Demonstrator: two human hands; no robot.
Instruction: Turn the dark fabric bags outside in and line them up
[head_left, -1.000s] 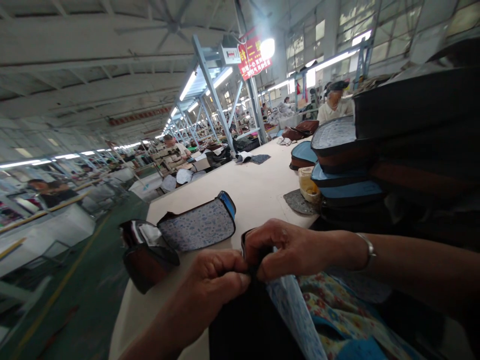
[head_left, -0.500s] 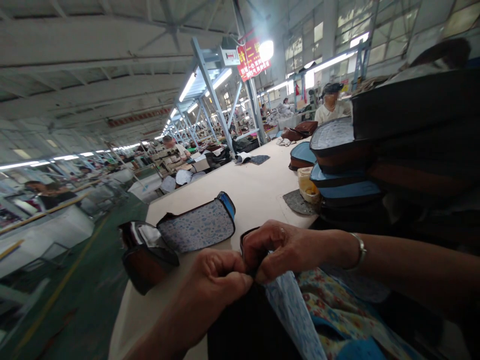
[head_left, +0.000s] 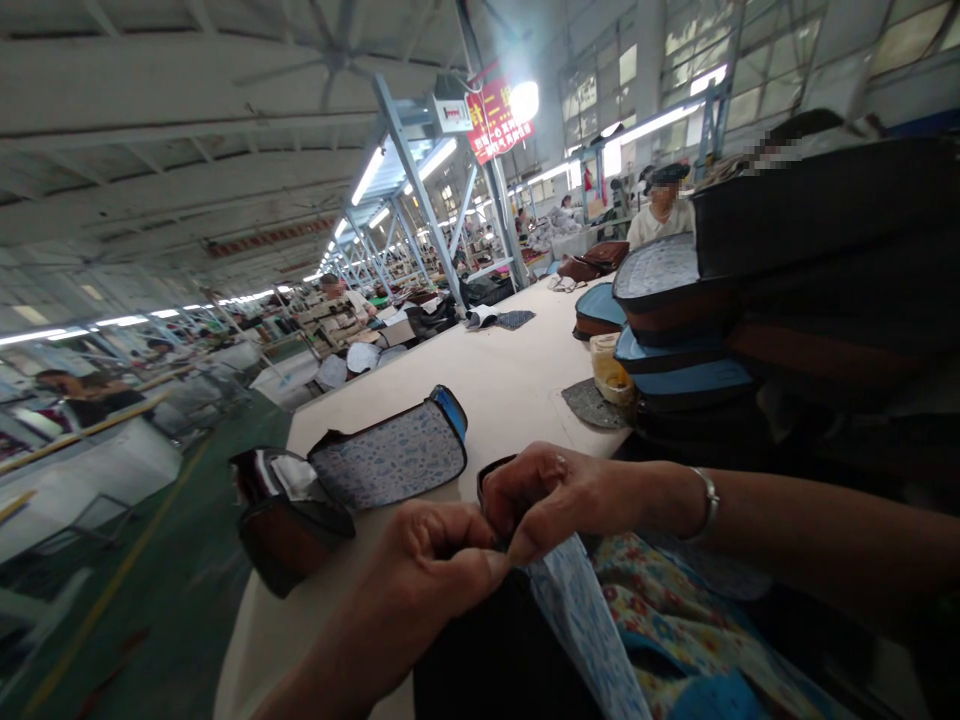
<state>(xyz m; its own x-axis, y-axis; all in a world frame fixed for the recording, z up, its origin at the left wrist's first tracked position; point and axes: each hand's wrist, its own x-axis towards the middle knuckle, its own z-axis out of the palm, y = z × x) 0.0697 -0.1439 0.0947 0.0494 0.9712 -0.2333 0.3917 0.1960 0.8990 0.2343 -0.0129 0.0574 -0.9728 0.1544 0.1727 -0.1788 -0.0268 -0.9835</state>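
Observation:
Low in the head view, my left hand point(head_left: 442, 565) pinches the edge of a black fabric piece point(head_left: 502, 650) with a pale blue patterned lining point(head_left: 581, 610). Thumb to thumb with it, my right hand point(head_left: 555, 500) is closed on the same edge, a bracelet at its wrist. The exact spot between the fingertips is hidden. A curved dark rim of the piece shows just behind my right fingers. Left of my hands lies a similar stitched piece, its blue-speckled lining point(head_left: 390, 455) facing me and a brown and black end point(head_left: 296, 530) beside it.
Stacked black, brown and blue bag pieces point(head_left: 690, 375) rise at the right. Beside them are a yellowish container point(head_left: 611, 372) and a grey fabric scrap point(head_left: 596, 403) on the white table point(head_left: 499, 365). Fabric scraps point(head_left: 499, 318) lie at the far edge. A person point(head_left: 661, 212) sits beyond.
My hands stay pinched together on the black piece with hardly any movement. The whole view has shifted slightly.

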